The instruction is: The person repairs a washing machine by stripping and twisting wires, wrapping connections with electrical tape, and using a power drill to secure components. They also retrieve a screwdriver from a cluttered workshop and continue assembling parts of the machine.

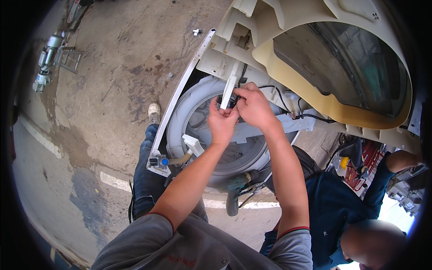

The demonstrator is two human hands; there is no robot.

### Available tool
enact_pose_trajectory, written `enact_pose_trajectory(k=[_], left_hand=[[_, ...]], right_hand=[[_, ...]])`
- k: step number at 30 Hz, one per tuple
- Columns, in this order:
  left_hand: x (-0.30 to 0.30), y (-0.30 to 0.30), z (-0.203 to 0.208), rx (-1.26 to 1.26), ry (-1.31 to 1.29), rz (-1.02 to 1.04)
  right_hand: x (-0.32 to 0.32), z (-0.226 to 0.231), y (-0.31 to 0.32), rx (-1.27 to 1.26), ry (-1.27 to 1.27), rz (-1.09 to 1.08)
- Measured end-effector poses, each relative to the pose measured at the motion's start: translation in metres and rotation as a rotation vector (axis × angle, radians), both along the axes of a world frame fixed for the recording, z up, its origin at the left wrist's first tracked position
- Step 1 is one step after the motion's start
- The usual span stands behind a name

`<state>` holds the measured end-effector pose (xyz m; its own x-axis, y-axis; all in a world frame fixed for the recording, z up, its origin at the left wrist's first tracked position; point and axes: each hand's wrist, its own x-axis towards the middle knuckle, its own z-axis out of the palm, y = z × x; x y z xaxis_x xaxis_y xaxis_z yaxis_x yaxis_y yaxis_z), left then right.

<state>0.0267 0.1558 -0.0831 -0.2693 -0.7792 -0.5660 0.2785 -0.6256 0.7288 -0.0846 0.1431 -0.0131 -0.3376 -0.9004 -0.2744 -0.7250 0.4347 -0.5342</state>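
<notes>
My left hand (223, 125) and my right hand (255, 107) meet over the tub (177, 117) of a top-loading washing machine. The fingers of both hands are bent in a pinch around a small dark part, perhaps a connector, too small and too covered to make out. Just between them, a narrow white plastic piece (229, 90) hangs down from the tilted-up top cover (263, 69), close to the left fingertips. Dark wires (281, 99) run along the cover beside my right hand.
A cordless drill (234, 191) rests at the tub's near edge. An inlet valve with a blue cap (164, 161) sits at the near left corner, by a white plastic part (192, 145). At right, a co-worker in a dark shirt (326, 211) raises an arm. A stool (71, 60) stands far left.
</notes>
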Motion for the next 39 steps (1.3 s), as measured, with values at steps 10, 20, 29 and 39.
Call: enact_pose_trajectory(k=[10, 20, 29, 39], left_hand=[[0.004, 0.000, 0.001, -0.233, -0.161, -0.109], [0.016, -0.002, -0.017, -0.175, -0.100, -0.204], [0.024, -0.022, -0.001, -0.080, 0.028, -0.449], [0.034, -0.018, 0.002, 0.351, 0.283, -0.299]], right_hand=[[-0.014, 0.008, 0.001, 0.146, -0.311, 0.013], [-0.033, 0.012, 0.027, 0.035, -0.585, -0.075], [-0.030, 0.010, 0.051, 0.087, -0.168, -0.009], [-0.014, -0.013, 0.046, 0.156, -0.461, -0.323]])
